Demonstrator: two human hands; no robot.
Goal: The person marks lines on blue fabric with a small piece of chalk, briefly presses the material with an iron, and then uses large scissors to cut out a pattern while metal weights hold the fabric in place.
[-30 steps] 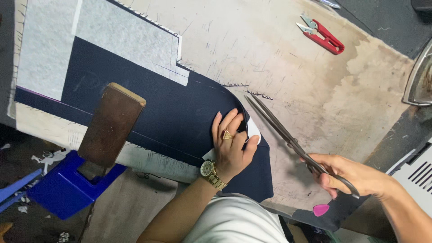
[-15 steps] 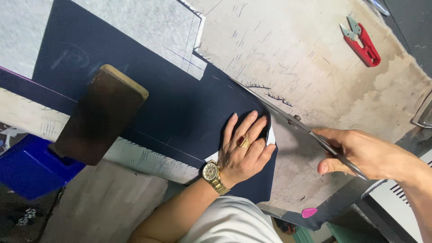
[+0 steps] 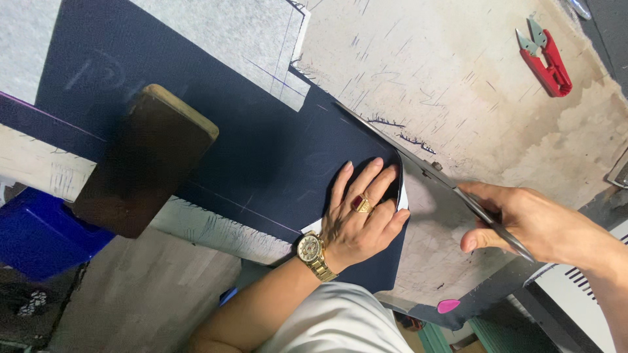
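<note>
At the near edge of the worktable [image 3: 497, 124], the left hand [image 3: 360, 219], wearing a wristwatch and a red-stoned ring, lies flat with fingers spread on the dark navy fabric [image 3: 275, 153], pinning it down. Just beside it, the right hand [image 3: 523, 222] is closed around the handles of long tailor's shears [image 3: 432, 171], whose blades run along the fabric's curved edge. Farther left, a brown wooden block [image 3: 144, 160] rests on the fabric. Far right lie red thread snips [image 3: 546, 59].
</note>
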